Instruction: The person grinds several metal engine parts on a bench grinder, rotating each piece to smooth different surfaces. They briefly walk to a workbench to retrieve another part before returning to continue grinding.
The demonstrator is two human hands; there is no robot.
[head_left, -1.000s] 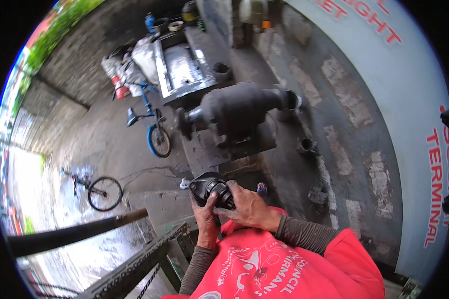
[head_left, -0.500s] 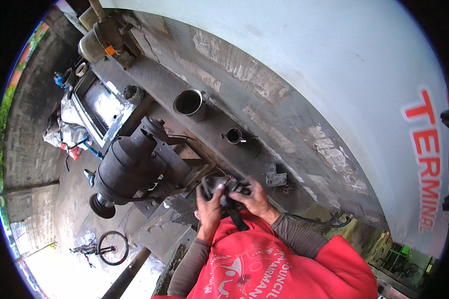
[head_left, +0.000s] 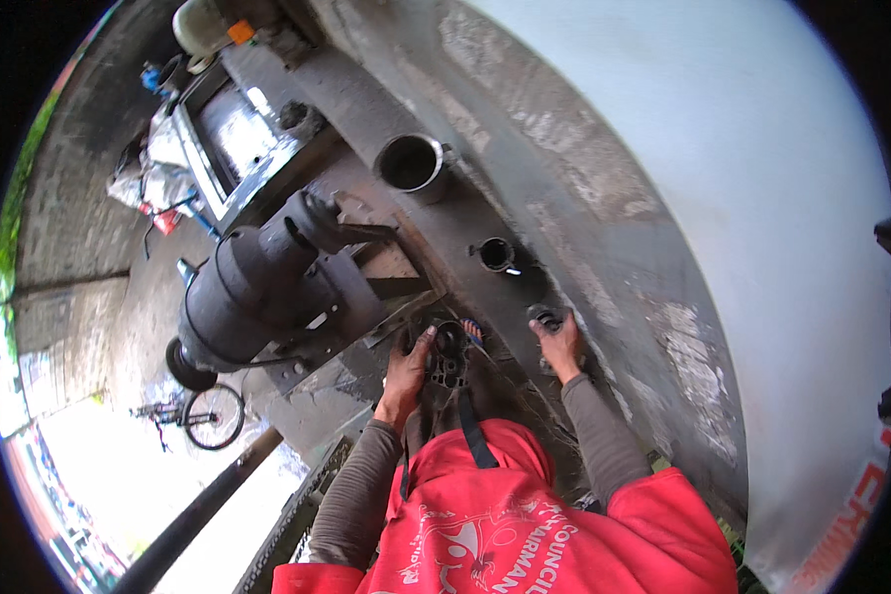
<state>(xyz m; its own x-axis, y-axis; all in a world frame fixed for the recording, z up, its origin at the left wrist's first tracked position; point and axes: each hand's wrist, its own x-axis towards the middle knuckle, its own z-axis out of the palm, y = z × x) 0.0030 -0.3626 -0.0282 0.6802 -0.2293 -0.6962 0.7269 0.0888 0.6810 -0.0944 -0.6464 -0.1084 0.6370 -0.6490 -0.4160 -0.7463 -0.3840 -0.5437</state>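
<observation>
My left hand [head_left: 406,378] grips the side of a dark metal part [head_left: 449,343] with a round opening, held low in front of my body. Out to the right, my right hand [head_left: 561,348] is closed around a small dark, round-ended piece [head_left: 544,317] at the concrete ledge [head_left: 470,220] along the wall. Whether that piece rests on the ledge or is held just above it, I cannot tell. Farther along the ledge are a small dark cup [head_left: 495,254] with a light stick by its rim and a bigger metal pot [head_left: 411,166].
A bench grinder-like machine [head_left: 252,287] with round wheels at its ends stands to the left on a metal frame. Beyond it lies a framed panel [head_left: 223,148]. A bicycle [head_left: 213,416] is at the lower left, near a dark pole [head_left: 208,500]. A white banner [head_left: 742,198] hangs at right.
Both hands were together on dark parts in front of my body. My right hand has moved right to the ledge with a small piece, while my left hand keeps the larger part.
</observation>
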